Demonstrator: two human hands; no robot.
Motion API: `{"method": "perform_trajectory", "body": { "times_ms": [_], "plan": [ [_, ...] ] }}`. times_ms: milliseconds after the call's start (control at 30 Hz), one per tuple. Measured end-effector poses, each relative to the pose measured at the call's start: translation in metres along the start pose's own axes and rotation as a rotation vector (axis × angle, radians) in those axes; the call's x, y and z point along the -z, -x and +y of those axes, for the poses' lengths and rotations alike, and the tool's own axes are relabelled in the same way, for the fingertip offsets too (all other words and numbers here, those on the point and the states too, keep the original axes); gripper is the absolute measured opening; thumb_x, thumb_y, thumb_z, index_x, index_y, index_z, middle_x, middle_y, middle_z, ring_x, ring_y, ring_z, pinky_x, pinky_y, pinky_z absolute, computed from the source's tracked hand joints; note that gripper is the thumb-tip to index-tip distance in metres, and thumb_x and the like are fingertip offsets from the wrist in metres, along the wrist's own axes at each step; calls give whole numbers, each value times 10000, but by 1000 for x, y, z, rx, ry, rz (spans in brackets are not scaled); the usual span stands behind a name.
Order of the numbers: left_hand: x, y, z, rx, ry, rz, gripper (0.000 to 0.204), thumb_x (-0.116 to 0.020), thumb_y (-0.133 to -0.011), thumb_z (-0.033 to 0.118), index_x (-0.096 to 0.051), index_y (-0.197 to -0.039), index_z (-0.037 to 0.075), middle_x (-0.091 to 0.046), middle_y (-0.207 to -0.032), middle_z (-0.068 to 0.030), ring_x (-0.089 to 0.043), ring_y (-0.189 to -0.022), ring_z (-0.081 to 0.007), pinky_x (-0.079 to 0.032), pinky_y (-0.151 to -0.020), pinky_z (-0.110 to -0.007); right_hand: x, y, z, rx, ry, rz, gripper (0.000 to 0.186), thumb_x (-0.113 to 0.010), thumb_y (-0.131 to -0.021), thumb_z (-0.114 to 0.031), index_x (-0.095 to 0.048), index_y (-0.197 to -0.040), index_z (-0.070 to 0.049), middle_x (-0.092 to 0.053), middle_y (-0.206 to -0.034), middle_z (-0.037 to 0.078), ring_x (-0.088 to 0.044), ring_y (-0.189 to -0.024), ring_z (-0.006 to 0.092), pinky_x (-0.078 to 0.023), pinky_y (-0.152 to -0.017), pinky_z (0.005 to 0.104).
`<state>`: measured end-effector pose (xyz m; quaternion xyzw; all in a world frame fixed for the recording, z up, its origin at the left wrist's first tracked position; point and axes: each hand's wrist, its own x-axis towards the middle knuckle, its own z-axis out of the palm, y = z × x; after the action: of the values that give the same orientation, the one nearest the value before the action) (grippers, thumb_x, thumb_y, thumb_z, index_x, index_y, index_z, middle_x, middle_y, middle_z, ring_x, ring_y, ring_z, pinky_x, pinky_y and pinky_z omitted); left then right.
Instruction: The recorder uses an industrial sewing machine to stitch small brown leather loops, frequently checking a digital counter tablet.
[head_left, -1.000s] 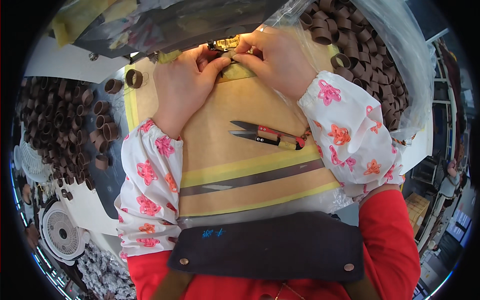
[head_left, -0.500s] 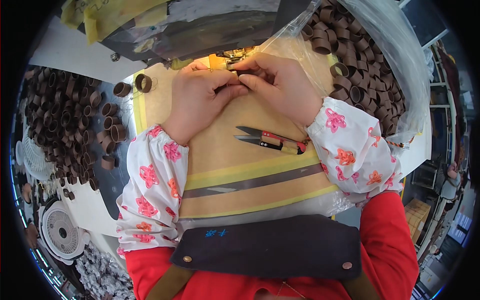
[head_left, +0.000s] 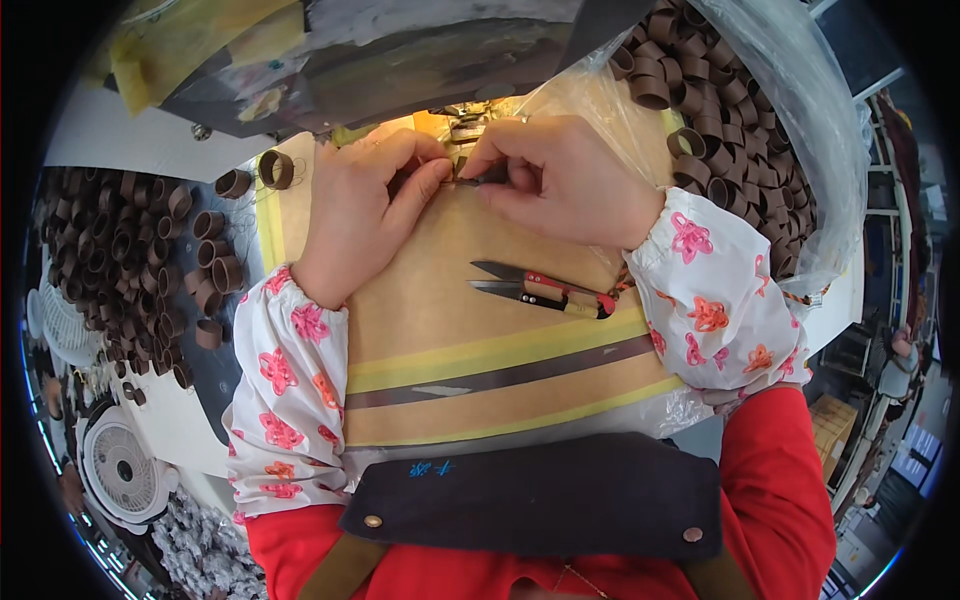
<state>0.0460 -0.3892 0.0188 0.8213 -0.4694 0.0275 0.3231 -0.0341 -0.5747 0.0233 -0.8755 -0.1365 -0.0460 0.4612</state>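
Observation:
Close under the lit metal parts of a sewing machine, my two hands almost meet. My left hand is closed, its thumb and forefinger pinching one end of a small dark brown strip. At the strip's other end, my right hand is closed with curled fingers. Most of this strip is hidden by the fingers, so its full shape cannot be made out. Below the hands, thread snips with red and black handles lie on the tan work surface, blades pointing left.
A large heap of brown rings lies at the left, with several loose ones beside the tan surface. More brown rings fill a clear plastic bag at the right. A white fan stands at the lower left.
My hands have drawn slightly apart, the left one moving left and down. The dark strip now shows between the fingertips. The snips lie in nearly the same place.

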Motion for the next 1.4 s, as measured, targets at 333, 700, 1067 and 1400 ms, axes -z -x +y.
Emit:
{"method": "perform_trajectory", "body": {
  "times_ms": [333, 700, 1067, 1400],
  "plan": [
    [-11, -6, 6, 368, 186, 32, 242, -653, -782, 183, -632, -953, 13, -568, -588, 4, -470, -551, -28, -374, -523, -194, -9, -9, 19, 121, 132, 327, 69, -612, -697, -28, -592, -761, -12, -519, -644, 99, -502, -565, 218, -390, -510, 315],
    [-21, -8, 1, 472, 104, 33, 271, -663, -778, 246, -644, -921, 16, -626, -642, -7, -502, -554, -11, -384, -512, -183, -10, -14, 21, 142, 184, 348, 46, -589, -671, -3, -548, -690, 8, -526, -677, 144, -523, -641, 310, -420, -574, 375],
    [-25, -9, -4, 352, 78, 107, 235, -655, -774, 240, -636, -858, 22, -621, -624, -12, -507, -522, -39, -381, -489, -207, -6, -17, 18, 80, 285, 272, 121, -594, -728, -83, -600, -734, 38, -490, -500, 146, -455, -409, 208, -347, -430, 310],
    [-25, -9, -5, 353, 116, 93, 187, -649, -780, 174, -630, -872, 12, -588, -608, 10, -480, -534, -18, -370, -491, -184, -7, -19, 17, 71, 314, 260, 103, -583, -722, -57, -597, -739, 44, -514, -522, 162, -496, -430, 217, -385, -450, 294]
  ]
}}
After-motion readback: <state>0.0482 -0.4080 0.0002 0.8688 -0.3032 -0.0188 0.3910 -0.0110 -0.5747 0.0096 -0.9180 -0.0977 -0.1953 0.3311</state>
